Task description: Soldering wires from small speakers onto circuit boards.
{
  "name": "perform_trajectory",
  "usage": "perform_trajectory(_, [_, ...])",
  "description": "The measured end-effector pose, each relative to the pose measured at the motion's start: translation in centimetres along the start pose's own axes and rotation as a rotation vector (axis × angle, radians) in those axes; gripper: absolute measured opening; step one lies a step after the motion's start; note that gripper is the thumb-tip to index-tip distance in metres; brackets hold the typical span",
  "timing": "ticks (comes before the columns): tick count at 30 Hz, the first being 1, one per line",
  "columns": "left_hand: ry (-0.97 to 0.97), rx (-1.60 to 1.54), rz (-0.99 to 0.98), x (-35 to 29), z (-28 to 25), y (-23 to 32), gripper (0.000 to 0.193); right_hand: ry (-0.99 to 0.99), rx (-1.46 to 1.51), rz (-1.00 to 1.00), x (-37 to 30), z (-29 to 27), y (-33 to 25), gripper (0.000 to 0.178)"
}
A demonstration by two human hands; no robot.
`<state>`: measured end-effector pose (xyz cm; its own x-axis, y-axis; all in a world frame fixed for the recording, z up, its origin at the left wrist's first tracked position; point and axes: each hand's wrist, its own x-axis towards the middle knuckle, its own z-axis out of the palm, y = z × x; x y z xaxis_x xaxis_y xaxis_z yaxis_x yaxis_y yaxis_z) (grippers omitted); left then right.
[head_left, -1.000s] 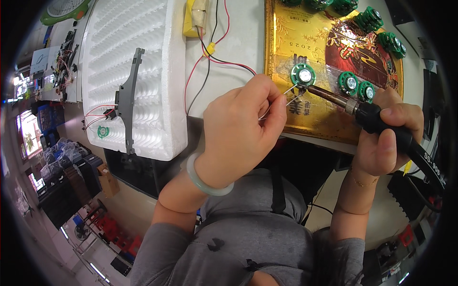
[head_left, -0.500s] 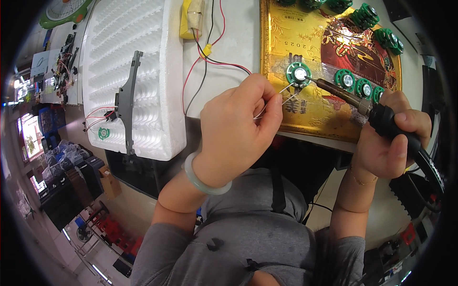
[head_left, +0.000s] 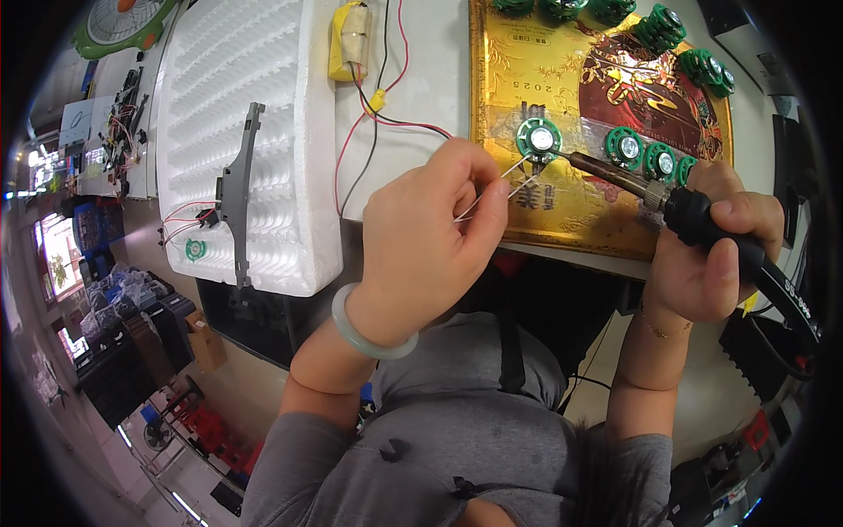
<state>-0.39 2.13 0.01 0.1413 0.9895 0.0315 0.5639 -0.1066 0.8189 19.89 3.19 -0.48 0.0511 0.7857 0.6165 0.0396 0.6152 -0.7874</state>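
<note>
Left hand [head_left: 430,241] pinching thin wires [head_left: 517,164]; right hand [head_left: 694,277] gripping white-lettered soldering iron [head_left: 694,216]; gold board [head_left: 590,221] bears dark characters [head_left: 529,195].

A window [head_left: 58,241] glows left of pale flooring [head_left: 248,379].

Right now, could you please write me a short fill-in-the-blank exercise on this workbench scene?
1. The right hand grips a soldering iron whose handle is ____.
2. The left hand pinches thin wires coloured ____.
3. The foam block lies to the ____ of the gold-rimmed panel.
4. The curved strip on the foam block is ____.

Missing words: black; white; left; grey.
</note>
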Motion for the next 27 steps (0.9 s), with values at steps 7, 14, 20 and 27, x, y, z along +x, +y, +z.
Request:
perform_trajectory(7, [-0.108,0.049,0.118,-0.2,-1.0,0.2,0.008,0.096,0.002,-0.003,-0.2,0.0,0.0,0.020])
perform_trajectory(14, [0.013,0.155,0.251,-0.4,0.1,0.4,0.008,0.177,-0.063,-0.031,-0.2,-0.1,0.2,0.019])
perform_trajectory(20, [0.077,0.275,0.263,-0.3,1.3,0.7,0.014,0.099,-0.034,-0.006,-0.1,-0.3,0.0,0.019])
perform_trajectory(27, [0.122,0.272,0.298,-0.1,1.9,0.3,0.018,0.116,-0.001,-0.007,-0.3,0.1,0.1,0.025])
